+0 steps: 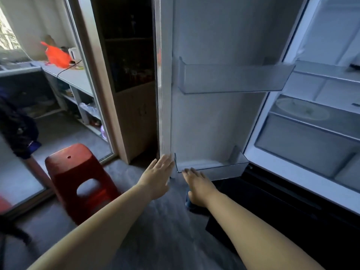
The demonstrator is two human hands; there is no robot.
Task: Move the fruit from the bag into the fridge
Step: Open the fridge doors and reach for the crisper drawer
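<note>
Fruit not in view; an orange bag, presumably its container, lies on the bench, well apart from the fridge. Door stands open. Left hand and right hand flat at its lower edge, each grip apart and empty. Judged next: fetch the bag.

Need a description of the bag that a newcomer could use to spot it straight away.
Left of the open fridge door, past the dark cabinet, a pale counter runs below the window. The bag lies crumpled on it. It is the only bright orange thing up there; the red stool stands on the floor.
</note>
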